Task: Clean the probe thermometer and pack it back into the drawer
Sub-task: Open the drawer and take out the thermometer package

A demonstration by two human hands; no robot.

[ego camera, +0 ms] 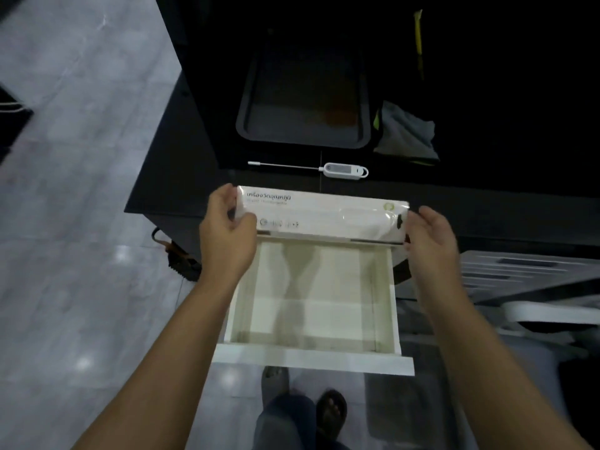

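A white probe thermometer (pixel 341 170) lies flat on the black counter, its thin probe pointing left. Just in front of it I hold its long white package (pixel 321 216) level above the back of the open white drawer (pixel 311 357). My left hand (pixel 227 232) grips the package's left end. My right hand (pixel 431 235) is at the right end, fingers loosely curved against its edge. The drawer holds nothing that I can see.
A dark tray (pixel 303 138) sits on the counter behind the thermometer. A grey cloth (pixel 406 131) lies to its right, and a yellow stick (pixel 418 34) further back. White plastic furniture (pixel 532 287) stands at right. My feet are below the drawer front.
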